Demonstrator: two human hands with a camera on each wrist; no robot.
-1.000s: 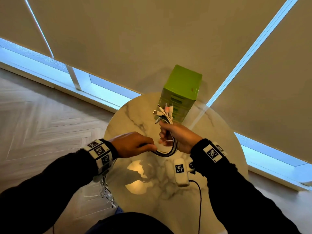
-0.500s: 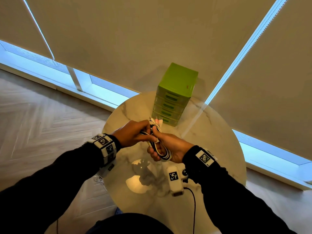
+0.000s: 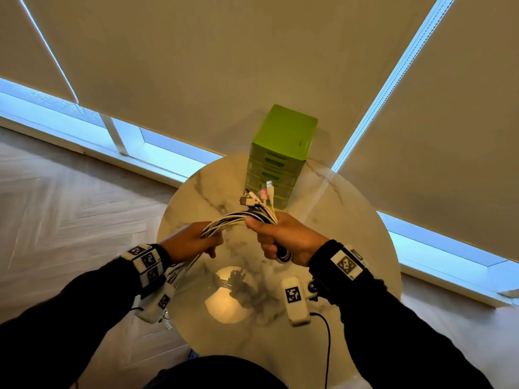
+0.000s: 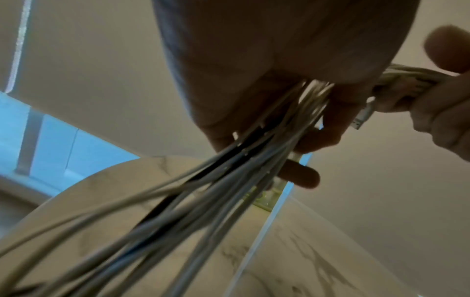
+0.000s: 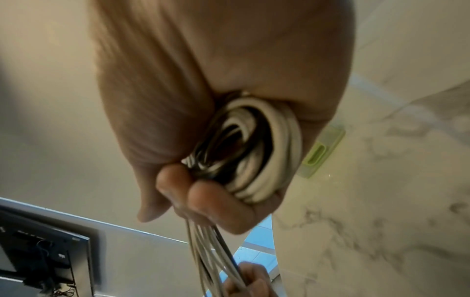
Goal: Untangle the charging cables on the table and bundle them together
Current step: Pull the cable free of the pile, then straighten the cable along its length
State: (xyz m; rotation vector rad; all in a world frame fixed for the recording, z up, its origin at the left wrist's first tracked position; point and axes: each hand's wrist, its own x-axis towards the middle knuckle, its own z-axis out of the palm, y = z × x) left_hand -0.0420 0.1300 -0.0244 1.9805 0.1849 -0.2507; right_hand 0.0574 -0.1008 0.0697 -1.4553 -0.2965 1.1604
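Several white and black charging cables (image 3: pixel 230 221) run as one bundle between my two hands above the round marble table (image 3: pixel 351 220). My right hand (image 3: pixel 283 237) grips the folded loop of the bundle (image 5: pixel 257 148) in its fist, and the USB plugs (image 3: pixel 257 196) stick up past its thumb. My left hand (image 3: pixel 193 242) is curled round the loose strands (image 4: pixel 229 191), which trail down past my left wrist off the table's left edge.
A green mini drawer cabinet (image 3: pixel 280 153) stands at the table's far edge, just behind the plugs. Roller blinds and low windows lie beyond. A thin black wire (image 3: pixel 327 341) hangs from my right wrist camera over the table's near side.
My hands have drawn apart, left going left and right staying by the cabinet, so the cable strands now stretch between them. The plugs stand higher above my right fist.
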